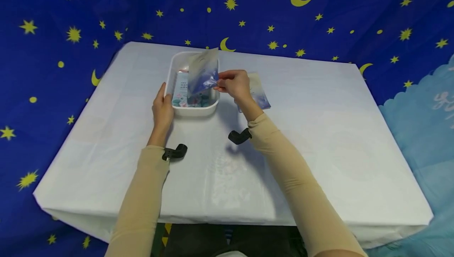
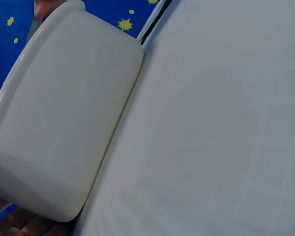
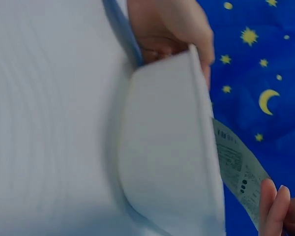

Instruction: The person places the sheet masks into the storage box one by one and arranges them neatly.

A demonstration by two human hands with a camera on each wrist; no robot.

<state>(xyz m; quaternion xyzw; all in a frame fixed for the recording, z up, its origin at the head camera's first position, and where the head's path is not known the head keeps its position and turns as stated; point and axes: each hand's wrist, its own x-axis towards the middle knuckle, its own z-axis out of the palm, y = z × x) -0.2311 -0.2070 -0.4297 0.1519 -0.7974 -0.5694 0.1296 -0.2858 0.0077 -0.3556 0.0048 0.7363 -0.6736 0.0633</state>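
Note:
A white plastic tub [image 1: 196, 111] stands at the back left of the table, and my left hand [image 1: 163, 109] grips its left side near the front corner. In the right wrist view the left hand [image 3: 179, 29] holds the tub's corner at the rim. Over the tub, my right hand [image 1: 234, 85] pinches the edge of a flat cream-and-purple sachet [image 1: 203, 71], which is tilted upright. Printed text shows on the sachet's back [image 3: 233, 157] in the right wrist view. Inside the tub lies a light-blue floral packet [image 1: 181, 87], partly hidden by the raised sachet.
Another cream-and-purple sachet [image 1: 260, 95] lies on the table right of the tub, partly behind my right wrist. A white cloth covers the table [image 1: 337, 142]. Behind it hangs a dark-blue curtain [image 1: 255, 12] with yellow stars and moons.

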